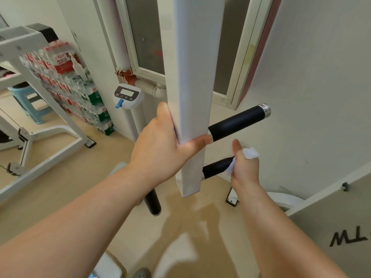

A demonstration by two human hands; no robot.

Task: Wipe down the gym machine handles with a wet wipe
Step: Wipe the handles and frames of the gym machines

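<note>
A white square machine bar (193,97) hangs down the middle of the view. My left hand (160,145) grips it near its lower end. Black padded handles stick out from the bar. The upper right handle (239,122) ends in a silver cap. My right hand (246,167) is wrapped around the lower right handle (216,167) with a white wet wipe (250,153) bunched in its grip; the wipe shows above and below my fingers. Another black handle (153,203) points down on the left, partly hidden behind my left forearm.
A white wall is close on the right, a window frame (236,77) behind the bar. Stacked packs of water bottles (76,91), a white scale display (127,96) and a white machine frame (40,137) stand at left. A blue stool (26,103) is far left.
</note>
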